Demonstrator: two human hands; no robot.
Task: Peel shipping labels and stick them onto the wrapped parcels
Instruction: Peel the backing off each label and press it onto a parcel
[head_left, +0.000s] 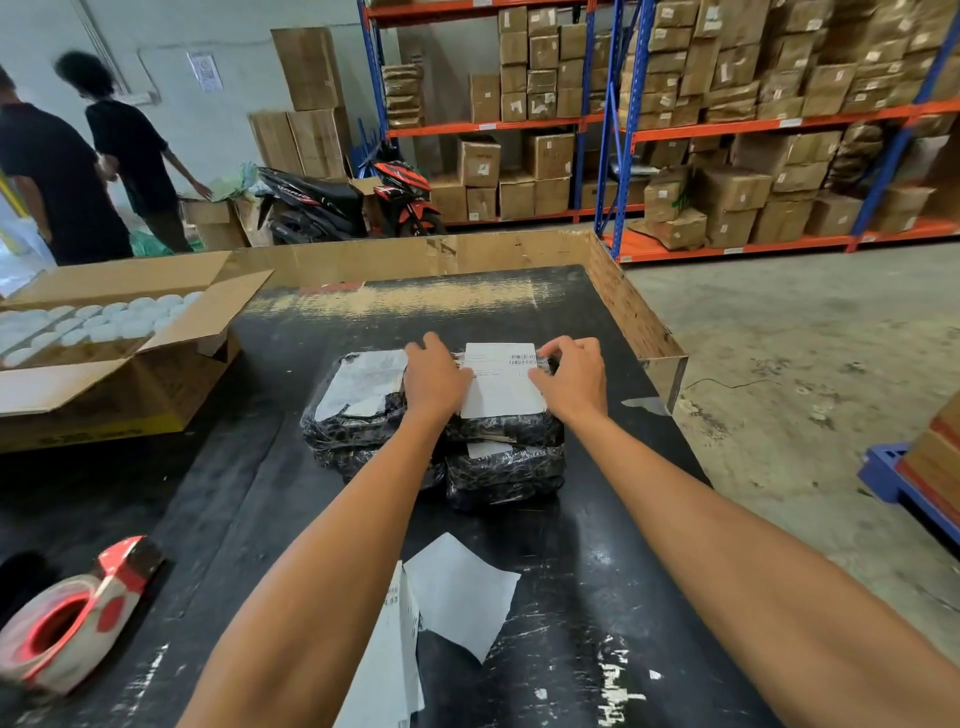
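The black worktop (597, 519) runs out of frame at the near edge. Mid-worktop, stacked wrapped parcels (504, 467) are partly hidden behind both forearms. On the top right parcel lies a shipping label (501, 384), print too small to read. The left hand (435, 376) presses its left edge with fingers flat; the right hand (571, 376) pinches its upper right corner.

Head camera looks forward and down, close over the table (597, 519).
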